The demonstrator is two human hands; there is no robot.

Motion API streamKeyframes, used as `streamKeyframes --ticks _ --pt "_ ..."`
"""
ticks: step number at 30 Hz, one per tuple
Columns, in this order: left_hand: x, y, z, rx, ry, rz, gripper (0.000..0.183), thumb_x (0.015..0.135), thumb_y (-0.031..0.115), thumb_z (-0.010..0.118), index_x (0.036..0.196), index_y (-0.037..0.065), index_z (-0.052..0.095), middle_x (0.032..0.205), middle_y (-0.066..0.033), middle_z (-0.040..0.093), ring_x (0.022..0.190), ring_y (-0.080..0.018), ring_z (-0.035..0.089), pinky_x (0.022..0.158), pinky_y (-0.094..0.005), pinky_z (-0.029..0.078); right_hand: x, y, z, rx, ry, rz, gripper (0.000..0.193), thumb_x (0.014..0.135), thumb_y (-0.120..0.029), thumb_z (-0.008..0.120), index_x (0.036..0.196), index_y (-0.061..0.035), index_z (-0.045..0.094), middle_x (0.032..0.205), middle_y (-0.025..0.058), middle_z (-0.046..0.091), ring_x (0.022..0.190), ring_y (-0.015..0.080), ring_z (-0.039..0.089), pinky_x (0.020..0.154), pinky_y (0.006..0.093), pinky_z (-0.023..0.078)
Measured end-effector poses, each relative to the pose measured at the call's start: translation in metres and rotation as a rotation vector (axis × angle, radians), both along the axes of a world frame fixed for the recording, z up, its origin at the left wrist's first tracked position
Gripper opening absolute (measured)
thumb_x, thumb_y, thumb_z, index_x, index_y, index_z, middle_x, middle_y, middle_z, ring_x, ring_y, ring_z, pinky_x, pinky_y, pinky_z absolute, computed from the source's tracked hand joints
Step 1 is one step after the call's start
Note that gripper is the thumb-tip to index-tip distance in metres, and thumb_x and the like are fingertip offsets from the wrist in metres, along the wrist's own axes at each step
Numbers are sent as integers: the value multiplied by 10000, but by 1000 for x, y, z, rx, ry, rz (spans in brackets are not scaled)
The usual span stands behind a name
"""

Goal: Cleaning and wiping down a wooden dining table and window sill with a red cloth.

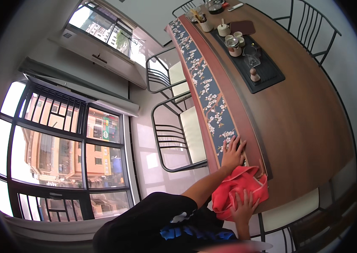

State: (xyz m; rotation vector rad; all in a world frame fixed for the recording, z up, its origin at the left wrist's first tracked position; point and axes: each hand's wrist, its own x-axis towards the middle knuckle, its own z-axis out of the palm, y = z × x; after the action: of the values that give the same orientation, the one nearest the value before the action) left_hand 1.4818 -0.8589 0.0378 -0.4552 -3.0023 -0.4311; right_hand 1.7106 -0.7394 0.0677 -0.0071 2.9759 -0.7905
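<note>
My left hand (234,152) lies with fingers stretched out on the table runner (209,95), a dark blue strip with white blossoms and reddish borders along the table's left side. Bunched at the near end of the table is a red cloth (235,192), just below my left wrist. On top of this cloth rests my right hand (244,209), fingers spread and apart. The cloth covers the runner's near end.
On the wooden table (304,122), a black tea tray (267,82) carries jars, cups and a small figure. Beyond it stand a holder with utensils (205,24) and a brown mat (242,28). Metal-framed chairs (193,135) line the left side, near large windows (60,147).
</note>
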Motion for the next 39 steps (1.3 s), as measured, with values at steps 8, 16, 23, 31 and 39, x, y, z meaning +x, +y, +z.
streamKeyframes --ticks 8,16,23,31,39 --pt "-1 0 24 -30 -189 -9 620 831 247 567 1428 159 426 1536 -148 292 1475 -316 180 1170 -599 73 -232 177 -25 300 135 -330 747 816 -243 650 1500 -269 351 1526 84 366 1417 317 329 1116 662 224" --pt "-3 2 23 -37 -217 -24 615 852 260 554 1446 176 414 1554 -141 276 1487 -309 159 1173 -601 79 -447 366 -72 359 -59 -1085 674 927 -573 494 1516 -312 295 1519 110 369 1365 418 356 982 771 284" --pt "0 1 22 18 -204 -5 614 840 259 559 1431 160 428 1541 -144 294 1484 -312 170 1170 -611 68 -364 206 -23 343 -8 -722 724 902 -401 631 1523 -292 274 1516 104 363 1394 366 343 1031 743 290" --pt "3 -4 9 55 -97 -24 585 880 347 545 1429 166 453 1532 -142 325 1478 -308 188 1164 -622 69 -136 -9 -5 240 6 -778 762 779 -316 743 1457 -193 418 1503 100 373 1380 326 371 1107 665 233" --pt "-5 -9 -5 80 -6 -45 553 871 260 557 1410 179 462 1514 -127 339 1456 -312 235 1153 -627 121 3 -80 -4 111 -19 -795 680 769 -260 720 1403 -166 495 1518 117 353 1393 348 329 1118 663 190"
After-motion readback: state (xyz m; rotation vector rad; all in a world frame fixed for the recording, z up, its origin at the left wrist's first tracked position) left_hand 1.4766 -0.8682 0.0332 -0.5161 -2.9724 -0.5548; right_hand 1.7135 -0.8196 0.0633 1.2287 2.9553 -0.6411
